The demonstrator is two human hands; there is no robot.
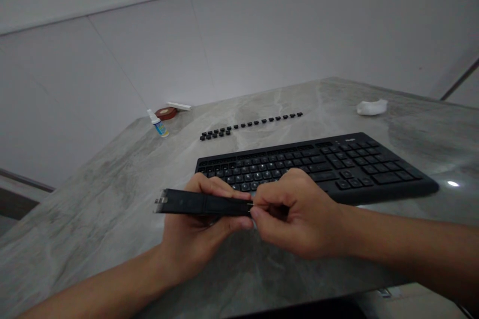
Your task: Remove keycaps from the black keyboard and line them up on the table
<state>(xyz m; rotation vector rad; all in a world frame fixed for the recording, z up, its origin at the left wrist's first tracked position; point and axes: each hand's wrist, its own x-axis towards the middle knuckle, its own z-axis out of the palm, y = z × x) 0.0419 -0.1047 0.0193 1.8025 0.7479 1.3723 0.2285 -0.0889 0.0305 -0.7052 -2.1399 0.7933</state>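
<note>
In the gripping left hand (189, 244) lies a black tool (204, 204), the right hand (301, 217) pinching its end.

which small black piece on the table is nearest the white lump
The black piece at the right end of the long row; every other one lies farther left, away from the white lump.

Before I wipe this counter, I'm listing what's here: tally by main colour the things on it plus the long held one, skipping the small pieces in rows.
Black: 2 (keyboard, long held object)
White: 3 (blue-labelled bottle, crumpled wad, thin strip)
Reddish-brown: 1 (roll)
Total: 6
</note>
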